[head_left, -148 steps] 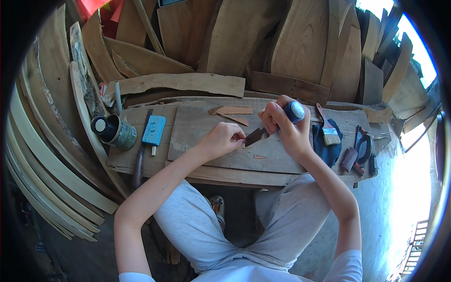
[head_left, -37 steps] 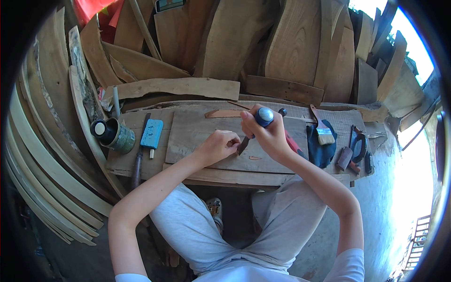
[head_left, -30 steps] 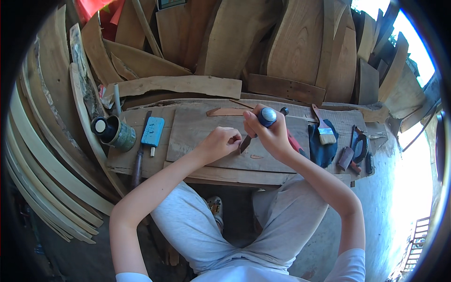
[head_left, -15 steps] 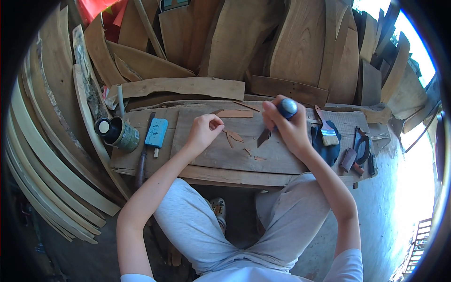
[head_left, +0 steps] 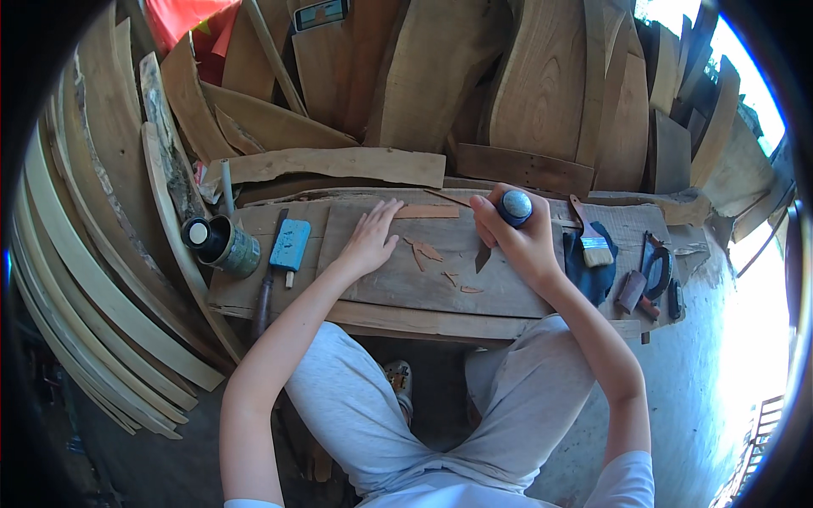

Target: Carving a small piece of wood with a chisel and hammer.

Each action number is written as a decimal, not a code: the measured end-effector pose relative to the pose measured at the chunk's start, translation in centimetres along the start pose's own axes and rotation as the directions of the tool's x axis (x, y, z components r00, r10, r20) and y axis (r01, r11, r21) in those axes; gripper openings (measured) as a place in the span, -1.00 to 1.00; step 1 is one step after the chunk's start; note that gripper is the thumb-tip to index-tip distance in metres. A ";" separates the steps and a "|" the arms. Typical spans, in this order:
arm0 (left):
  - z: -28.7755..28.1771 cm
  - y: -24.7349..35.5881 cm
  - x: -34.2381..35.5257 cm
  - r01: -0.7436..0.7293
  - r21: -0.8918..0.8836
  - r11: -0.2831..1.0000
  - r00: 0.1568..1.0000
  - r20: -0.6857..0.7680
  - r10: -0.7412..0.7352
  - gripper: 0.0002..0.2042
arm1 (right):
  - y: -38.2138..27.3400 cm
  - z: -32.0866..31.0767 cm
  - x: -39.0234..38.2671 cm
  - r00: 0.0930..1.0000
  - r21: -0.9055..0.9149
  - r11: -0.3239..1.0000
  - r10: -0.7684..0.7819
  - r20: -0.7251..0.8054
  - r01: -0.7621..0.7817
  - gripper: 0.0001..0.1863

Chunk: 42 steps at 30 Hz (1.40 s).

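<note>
Head view, bladed tool [head_left: 515, 208] inside right grip [head_left: 527, 240]

Wooden bench [head_left: 227, 295] across mid frame — at L: green tin [head_left: 244, 256], blue block [head_left: 290, 244], dark-handled tool [head_left: 263, 300]; ctr: flat board [head_left: 377, 284] w/ reddish strip [head_left: 430, 212] + scraps [head_left: 430, 251]; at R: dark cloth [head_left: 591, 286] w/ brush [head_left: 595, 244] on top, small tools [head_left: 633, 290]

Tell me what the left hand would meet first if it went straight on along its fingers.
Probably the long, wavy-edged plank beyond the workbench. The left hand points forward and rightward, near the left end of the thin reddish-brown wood strip; contact there and the hand's height are unclear.
</note>
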<state>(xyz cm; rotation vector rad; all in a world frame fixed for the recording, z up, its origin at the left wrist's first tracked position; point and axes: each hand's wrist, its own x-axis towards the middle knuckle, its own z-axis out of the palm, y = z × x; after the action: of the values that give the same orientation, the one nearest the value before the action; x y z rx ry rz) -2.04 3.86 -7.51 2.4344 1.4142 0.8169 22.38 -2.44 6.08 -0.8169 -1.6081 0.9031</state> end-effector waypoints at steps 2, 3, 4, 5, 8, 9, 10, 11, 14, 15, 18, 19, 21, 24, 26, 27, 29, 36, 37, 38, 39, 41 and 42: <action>-0.5 0.4 0.0 0.007 0.069 0.998 1.000 0.030 -0.009 -0.49 | -0.2 0.2 0.0 1.000 0.049 0.998 0.025 0.011 -0.025 -0.67; -0.9 0.5 0.1 -0.011 0.062 0.998 0.999 0.049 0.008 -0.51 | -0.1 0.2 -0.1 1.000 0.051 0.998 0.022 0.012 -0.022 -0.67; -1.1 0.8 0.3 -0.032 0.050 0.998 0.997 0.065 0.029 -0.53 | -0.1 0.1 -0.1 0.999 0.067 0.997 0.035 0.020 -0.037 -0.68; -1.3 1.2 0.5 -0.036 0.050 0.998 0.998 0.062 0.032 -0.53 | -0.1 0.0 -0.2 0.998 0.082 0.995 0.049 0.029 -0.051 -0.68; -1.5 2.2 0.8 0.050 -0.031 0.998 0.996 0.078 -0.047 -0.57 | -0.4 -0.2 -0.2 0.997 0.055 0.997 0.042 0.066 -0.046 -0.68; -1.5 2.2 0.8 0.050 -0.008 0.999 0.995 0.090 -0.049 -0.56 | -0.4 0.0 -0.2 0.997 0.059 0.998 0.035 0.062 -0.038 -0.68; -1.3 2.2 0.8 0.052 0.014 0.999 0.993 0.102 -0.053 -0.56 | -0.3 0.2 -0.3 0.996 0.066 0.997 0.030 0.083 -0.035 -0.69; -1.1 2.0 0.9 0.049 0.021 0.999 0.993 0.102 -0.051 -0.56 | -0.2 0.4 -0.3 0.994 0.073 0.997 0.024 0.103 -0.032 -0.69; -0.6 2.4 1.3 0.034 0.093 0.995 0.991 0.125 -0.045 -0.60 | -1.0 0.3 -0.9 0.990 0.036 0.998 0.042 0.138 -0.047 -0.68; -0.4 2.8 1.6 0.062 0.160 0.985 0.983 0.162 -0.088 -0.62 | -1.3 0.2 -1.0 0.988 0.015 0.998 0.059 0.140 -0.062 -0.68; 0.5 4.8 2.6 0.072 0.268 0.961 0.977 0.173 -0.121 -0.62 | -2.0 0.3 -1.6 0.992 -0.041 0.996 -0.069 0.110 0.074 -0.70; 1.5 5.5 3.2 0.062 0.294 0.954 0.983 0.147 -0.110 -0.61 | -1.9 0.0 -1.9 0.994 -0.053 0.996 -0.062 0.091 0.067 -0.70; 2.4 4.5 3.3 0.015 0.331 0.944 0.991 0.122 -0.059 -0.60 | -1.9 0.8 -1.8 0.974 -0.054 0.989 -0.123 0.189 0.135 -0.72; 3.9 3.5 4.6 -0.044 0.305 0.951 0.995 0.095 0.016 -0.58 | -2.3 1.4 -2.2 0.974 -0.068 0.989 -0.113 0.198 0.129 -0.73; 4.6 2.8 4.9 -0.041 0.273 0.961 0.996 0.082 0.019 -0.58 | -1.7 1.4 -2.9 0.972 -0.043 0.994 -0.089 0.216 0.101 -0.73; 4.8 2.2 4.7 0.001 0.161 0.987 0.998 0.068 -0.012 -0.61 | -1.0 1.3 -3.1 0.962 -0.049 0.986 -0.142 0.233 0.157 -0.72; 4.5 0.9 4.1 0.043 0.049 0.998 0.998 0.045 -0.045 -0.65 | -1.8 1.4 -3.4 0.967 -0.044 0.991 -0.110 0.232 0.124 -0.72; -0.9 5.2 2.6 -0.024 0.103 0.994 0.997 -0.071 0.031 -0.84 | -1.1 0.3 -2.2 1.000 -0.028 1.000 -0.003 0.028 0.004 -0.72; -1.9 5.9 3.2 -0.010 0.089 0.996 0.997 -0.069 0.016 -0.84 | -1.2 0.0 -2.1 0.999 -0.033 0.999 0.012 0.040 -0.011 -0.72; -3.5 6.5 3.5 -0.008 0.008 1.000 0.994 -0.113 0.009 -0.82 | -1.3 0.1 -2.0 1.000 -0.030 1.000 0.008 0.014 -0.008 -0.70; -4.7 7.1 3.5 -0.017 -0.074 0.997 0.987 -0.159 0.005 -0.79 | -1.2 0.1 -1.9 1.000 -0.032 1.000 0.001 -0.017 -0.002 -0.68; -6.8 8.4 3.0 -0.028 -0.189 0.982 0.989 -0.147 0.000 -0.79 | -0.4 -0.1 -1.6 1.000 -0.074 0.997 -0.019 0.012 0.020 -0.67; -7.4 8.6 2.9 -0.042 -0.298 0.954 0.991 -0.135 0.002 -0.78 | 0.2 0.1 -1.5 0.999 -0.044 0.999 0.032 0.036 -0.031 -0.68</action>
<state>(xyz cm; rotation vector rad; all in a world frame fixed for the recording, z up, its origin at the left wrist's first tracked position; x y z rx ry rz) 1.25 1.17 3.41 2.2026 1.2022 1.1286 22.60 -3.68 5.22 -0.8620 -1.6558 0.9131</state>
